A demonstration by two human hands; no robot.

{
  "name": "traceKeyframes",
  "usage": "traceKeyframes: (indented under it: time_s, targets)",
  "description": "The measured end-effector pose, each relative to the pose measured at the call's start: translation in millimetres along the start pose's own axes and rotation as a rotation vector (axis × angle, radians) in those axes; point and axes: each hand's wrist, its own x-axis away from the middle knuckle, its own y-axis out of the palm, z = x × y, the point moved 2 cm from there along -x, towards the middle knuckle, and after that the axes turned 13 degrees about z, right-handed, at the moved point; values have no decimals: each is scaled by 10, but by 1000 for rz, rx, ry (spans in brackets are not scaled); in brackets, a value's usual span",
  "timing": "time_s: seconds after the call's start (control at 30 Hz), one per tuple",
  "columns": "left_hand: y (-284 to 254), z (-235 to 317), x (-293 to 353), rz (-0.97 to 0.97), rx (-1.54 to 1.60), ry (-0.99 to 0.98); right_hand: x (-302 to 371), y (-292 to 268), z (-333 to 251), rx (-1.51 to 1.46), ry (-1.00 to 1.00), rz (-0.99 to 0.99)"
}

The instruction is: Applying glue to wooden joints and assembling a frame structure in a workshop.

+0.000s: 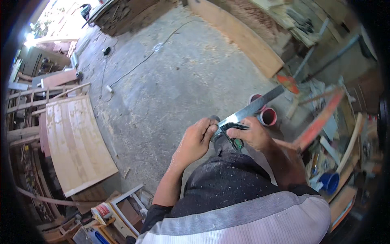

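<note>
In front of my body I hold a combination square (254, 106), its long steel blade slanting up to the right. My right hand (254, 135) is closed around its dark head, with the thumb laid against it. My left hand (196, 142) is closed, thumb and fingers pinched at the near end of the blade. What lies inside the left fingertips is partly hidden. A small green patch (237, 143) shows below the dark head, too unclear to name. Beyond my right hand stand two reddish round containers, a nearer one (268, 117) and a farther one (255, 98).
A pale wooden panel (79, 142) leans at left beside stacked timber frames. A cable (140, 64) crosses the concrete floor (162, 93). A long board (239, 38) lies at upper right. On the right are an orange-red bar (321, 120) and a blue container (329, 182).
</note>
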Motion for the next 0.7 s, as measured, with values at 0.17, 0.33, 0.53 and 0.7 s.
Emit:
traceKeyframes:
  time_s: [0.17, 0.33, 0.53, 0.7]
  targets:
    - [-659, -65, -1216, 160, -86, 204, -1340, 211, -912, 155, -15, -95]
    - [-1286, -350, -2296, 487, -56, 67, -2577, 341, -1710, 426, -914, 41]
    - [-1327, -720, -3822, 221, 1076, -513, -4376, 492, -2099, 736, -1485, 141]
    - [-1597, -1248, -5624, 201, 918, -503, -5955, 452, -2566, 1055, -1502, 321]
